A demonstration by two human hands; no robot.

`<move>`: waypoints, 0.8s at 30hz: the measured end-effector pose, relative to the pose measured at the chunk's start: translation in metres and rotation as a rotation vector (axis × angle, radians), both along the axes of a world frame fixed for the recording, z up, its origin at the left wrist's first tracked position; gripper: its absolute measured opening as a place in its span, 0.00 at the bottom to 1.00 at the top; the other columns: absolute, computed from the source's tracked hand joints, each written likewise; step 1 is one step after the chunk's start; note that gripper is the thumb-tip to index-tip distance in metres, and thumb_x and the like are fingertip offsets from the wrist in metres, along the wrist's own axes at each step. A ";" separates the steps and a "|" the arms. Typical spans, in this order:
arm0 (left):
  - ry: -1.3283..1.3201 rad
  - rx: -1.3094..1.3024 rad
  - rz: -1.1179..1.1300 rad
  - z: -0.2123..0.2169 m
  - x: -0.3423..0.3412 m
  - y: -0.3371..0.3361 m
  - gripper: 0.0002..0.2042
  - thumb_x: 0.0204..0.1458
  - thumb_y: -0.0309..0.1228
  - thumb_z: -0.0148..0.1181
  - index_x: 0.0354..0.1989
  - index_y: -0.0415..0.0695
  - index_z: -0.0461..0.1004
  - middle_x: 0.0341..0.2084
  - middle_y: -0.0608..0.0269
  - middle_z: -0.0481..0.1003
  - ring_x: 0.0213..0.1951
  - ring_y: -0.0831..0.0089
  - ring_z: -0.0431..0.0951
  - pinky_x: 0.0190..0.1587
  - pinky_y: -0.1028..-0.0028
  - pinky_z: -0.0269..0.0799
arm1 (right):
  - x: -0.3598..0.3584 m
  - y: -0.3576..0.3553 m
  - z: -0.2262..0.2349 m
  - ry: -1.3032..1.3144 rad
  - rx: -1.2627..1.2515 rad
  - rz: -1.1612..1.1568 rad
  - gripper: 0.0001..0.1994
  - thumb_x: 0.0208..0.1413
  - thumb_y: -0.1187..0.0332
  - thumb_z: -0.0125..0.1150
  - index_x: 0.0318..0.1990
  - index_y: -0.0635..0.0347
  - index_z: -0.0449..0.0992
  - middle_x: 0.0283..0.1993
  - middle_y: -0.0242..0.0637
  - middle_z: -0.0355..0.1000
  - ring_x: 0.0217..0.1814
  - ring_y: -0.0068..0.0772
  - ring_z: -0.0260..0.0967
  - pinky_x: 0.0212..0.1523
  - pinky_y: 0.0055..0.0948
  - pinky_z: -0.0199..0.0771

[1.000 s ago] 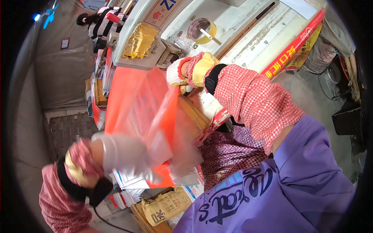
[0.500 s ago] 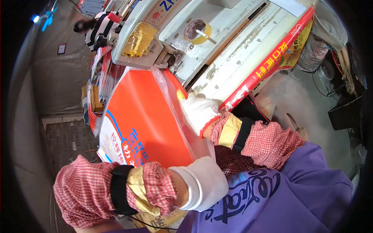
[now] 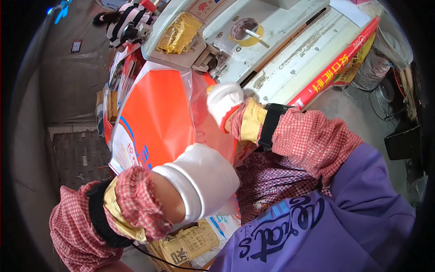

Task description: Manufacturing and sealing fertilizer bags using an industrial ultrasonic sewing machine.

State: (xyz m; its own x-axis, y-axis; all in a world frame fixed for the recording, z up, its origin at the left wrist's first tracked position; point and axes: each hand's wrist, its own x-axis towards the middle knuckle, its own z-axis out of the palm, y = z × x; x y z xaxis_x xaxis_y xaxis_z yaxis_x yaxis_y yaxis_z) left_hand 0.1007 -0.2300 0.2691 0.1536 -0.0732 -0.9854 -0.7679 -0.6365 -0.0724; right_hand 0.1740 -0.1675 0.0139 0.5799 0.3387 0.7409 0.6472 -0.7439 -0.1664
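A large red-orange printed sack (image 3: pixel 156 109) with a white and blue end lies before a pale sewing machine (image 3: pixel 206 27). Its far edge, where a clear plastic film shows, reaches the machine's presser foot (image 3: pixel 217 68). My right hand (image 3: pixel 225 103), in a white glove with a red cuff and a yellow fingertip, is curled at the sack's right edge, just below the foot. Nearer to me, my left hand (image 3: pixel 204 177) in a white glove lies over the sack's near part, its back toward me. The left fingers are hidden under the glove's back.
On the machine bed sits a roll of tape (image 3: pixel 247 31) with a white stick through it. A worktop (image 3: pixel 294 68) with ruler marks has a red-yellow printed strip (image 3: pixel 335 68) along its edge. Another person (image 3: pixel 129 25) is at the far left. A brown printed sack (image 3: pixel 192 242) lies below.
My left hand has come leftward and up over the sack. The right hand has moved slightly up and stays by the sack's edge. The sack has creased, and the whole view has shifted.
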 end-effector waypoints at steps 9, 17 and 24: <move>-0.069 -0.254 0.044 -0.020 -0.014 0.015 0.05 0.34 0.31 0.59 0.21 0.47 0.77 0.25 0.60 0.72 0.28 0.62 0.76 0.27 0.66 0.71 | -0.009 0.042 0.010 0.067 -0.267 -0.605 0.09 0.43 0.68 0.50 0.34 0.58 0.72 0.30 0.41 0.67 0.29 0.40 0.65 0.28 0.41 0.66; -0.172 -0.273 0.067 -0.014 -0.023 0.022 0.06 0.31 0.32 0.60 0.19 0.46 0.75 0.22 0.60 0.71 0.27 0.62 0.75 0.25 0.67 0.71 | 0.054 0.127 -0.028 0.305 -0.119 -1.106 0.12 0.47 0.64 0.49 0.40 0.53 0.71 0.41 0.41 0.65 0.38 0.45 0.65 0.33 0.47 0.66; -0.229 -0.276 0.097 -0.017 -0.036 0.033 0.05 0.34 0.33 0.59 0.21 0.47 0.76 0.23 0.62 0.71 0.27 0.64 0.76 0.24 0.68 0.71 | 0.029 0.158 -0.087 0.465 -0.109 -0.563 0.12 0.45 0.64 0.50 0.37 0.54 0.73 0.37 0.43 0.67 0.37 0.46 0.67 0.34 0.44 0.68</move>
